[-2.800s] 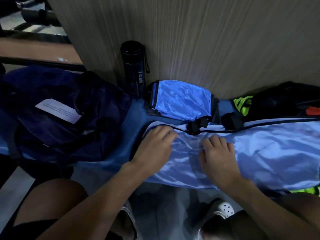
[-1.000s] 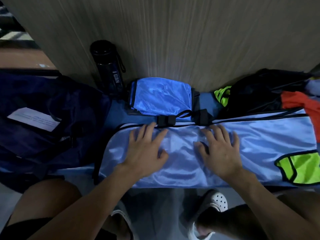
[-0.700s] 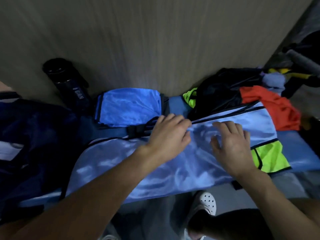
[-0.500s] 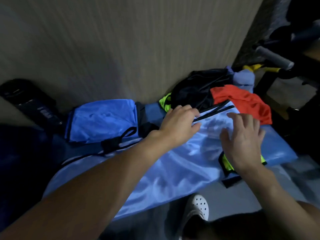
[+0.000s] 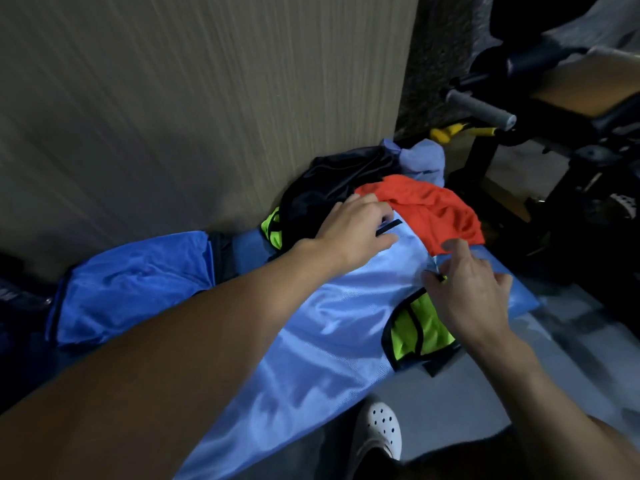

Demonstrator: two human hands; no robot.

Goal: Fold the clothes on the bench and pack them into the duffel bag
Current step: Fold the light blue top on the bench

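Pale blue, shiny fabric fills the middle of our view: the light blue garment (image 5: pixel 329 323) lies stretched lengthwise along the bench (image 5: pixel 519 299), its near edge hanging just over the front of the pad. Our left hand (image 5: pixel 356 233) reaches to the far right corner, fingers curled and thumb closed on the black-trimmed edge there, right where it meets the orange garment (image 5: pixel 433 209). Our right hand (image 5: pixel 474 292) pinches the cloth's right end between thumb and fingers, lifting a small fold. Just below that hand a neon yellow garment (image 5: pixel 419 330) with black trim peeks out from under the blue cloth at the bench's front edge.

The far right is crowded: the orange piece overlaps the blue cloth's end, a black garment (image 5: pixel 329 188) is bunched against the wooden wall (image 5: pixel 207 98), and a pale lilac cloth (image 5: pixel 422 161) sits behind both. To the left a folded blue garment (image 5: pixel 138 285) lies against the wall. A bare strip of pad shows beyond our right hand; past it, dark gym equipment (image 5: pixel 478 107) stands close to the bench's end. Grey floor opens in front, with a white shoe (image 5: pixel 379 427) below. A dark shape at the left edge we cannot identify
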